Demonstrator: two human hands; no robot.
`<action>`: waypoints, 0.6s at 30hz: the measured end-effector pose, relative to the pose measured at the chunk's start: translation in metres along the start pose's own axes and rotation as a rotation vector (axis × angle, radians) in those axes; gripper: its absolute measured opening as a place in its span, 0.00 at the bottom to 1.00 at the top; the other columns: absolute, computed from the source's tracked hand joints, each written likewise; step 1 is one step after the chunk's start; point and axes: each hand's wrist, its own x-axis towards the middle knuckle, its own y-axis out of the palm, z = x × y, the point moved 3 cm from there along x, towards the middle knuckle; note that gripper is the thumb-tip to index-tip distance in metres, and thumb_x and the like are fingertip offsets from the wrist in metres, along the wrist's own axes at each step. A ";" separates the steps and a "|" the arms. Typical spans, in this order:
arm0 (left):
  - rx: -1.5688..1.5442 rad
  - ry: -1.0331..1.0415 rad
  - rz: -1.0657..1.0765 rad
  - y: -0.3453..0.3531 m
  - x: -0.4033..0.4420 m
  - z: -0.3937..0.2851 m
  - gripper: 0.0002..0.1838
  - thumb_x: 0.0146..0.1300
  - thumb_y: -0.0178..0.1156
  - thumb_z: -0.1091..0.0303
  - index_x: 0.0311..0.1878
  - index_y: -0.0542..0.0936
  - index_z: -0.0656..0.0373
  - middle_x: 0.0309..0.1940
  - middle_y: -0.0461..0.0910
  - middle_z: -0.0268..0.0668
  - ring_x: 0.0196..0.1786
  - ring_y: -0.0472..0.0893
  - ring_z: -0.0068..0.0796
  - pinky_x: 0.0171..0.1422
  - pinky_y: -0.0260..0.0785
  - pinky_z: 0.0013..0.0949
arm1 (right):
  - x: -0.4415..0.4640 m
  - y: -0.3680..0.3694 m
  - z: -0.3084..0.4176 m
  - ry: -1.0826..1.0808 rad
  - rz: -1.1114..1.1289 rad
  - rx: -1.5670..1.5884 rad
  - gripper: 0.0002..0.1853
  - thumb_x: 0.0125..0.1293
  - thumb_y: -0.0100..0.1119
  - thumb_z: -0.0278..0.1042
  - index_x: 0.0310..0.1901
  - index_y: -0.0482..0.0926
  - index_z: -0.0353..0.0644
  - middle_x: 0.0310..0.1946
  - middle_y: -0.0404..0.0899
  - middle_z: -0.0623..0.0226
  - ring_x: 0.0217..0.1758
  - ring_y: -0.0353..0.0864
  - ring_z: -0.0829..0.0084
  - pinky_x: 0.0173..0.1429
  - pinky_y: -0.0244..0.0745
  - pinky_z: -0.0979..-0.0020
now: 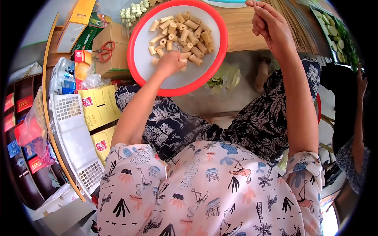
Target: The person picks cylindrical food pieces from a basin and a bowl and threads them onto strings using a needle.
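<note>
Apparently placed for easy reach, a red-rimmed basin [178, 91] is holding tan cylindrical pieces [184, 35] at upper center, the left hand [169, 63] resting among them, its grip hidden, while the right hand [274, 28] is hovering upper right, curled closed, contents unclear.

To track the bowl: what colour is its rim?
The rim is red; head view shows it best.

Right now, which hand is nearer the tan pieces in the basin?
Left: the left hand is at the tan pieces in the basin; the right hand is raised outside it, to its right.
</note>
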 end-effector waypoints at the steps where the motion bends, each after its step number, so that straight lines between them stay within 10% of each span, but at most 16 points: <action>1: 0.005 0.002 -0.001 -0.002 0.005 0.011 0.17 0.52 0.69 0.54 0.30 0.81 0.59 0.25 0.82 0.42 0.31 0.82 0.37 0.35 0.72 0.39 | 0.000 0.000 0.000 -0.015 0.011 0.002 0.10 0.73 0.45 0.31 0.47 0.73 0.36 0.19 0.63 0.75 0.18 0.59 0.82 0.24 0.59 0.78; 7: -0.665 -0.162 -0.113 -0.033 0.011 0.074 0.13 0.51 0.64 0.68 0.40 0.79 0.61 0.29 0.83 0.36 0.31 0.80 0.23 0.40 0.72 0.28 | 0.000 0.000 0.004 -0.018 0.011 0.032 0.09 0.73 0.45 0.31 0.47 0.74 0.37 0.19 0.63 0.75 0.19 0.59 0.82 0.24 0.59 0.78; 11: 0.143 -0.019 -0.055 -0.035 -0.003 0.073 0.17 0.53 0.63 0.71 0.48 0.79 0.56 0.45 0.77 0.46 0.48 0.80 0.46 0.54 0.72 0.39 | 0.001 -0.002 0.001 -0.034 0.013 0.021 0.09 0.72 0.46 0.31 0.47 0.74 0.37 0.19 0.63 0.76 0.19 0.59 0.82 0.24 0.59 0.79; 18: 0.147 0.059 0.070 -0.028 -0.018 0.047 0.19 0.55 0.63 0.73 0.51 0.76 0.49 0.53 0.69 0.44 0.53 0.76 0.50 0.57 0.70 0.44 | -0.001 -0.002 0.000 -0.051 0.037 0.017 0.09 0.72 0.45 0.30 0.48 0.73 0.37 0.19 0.63 0.76 0.18 0.59 0.82 0.23 0.59 0.79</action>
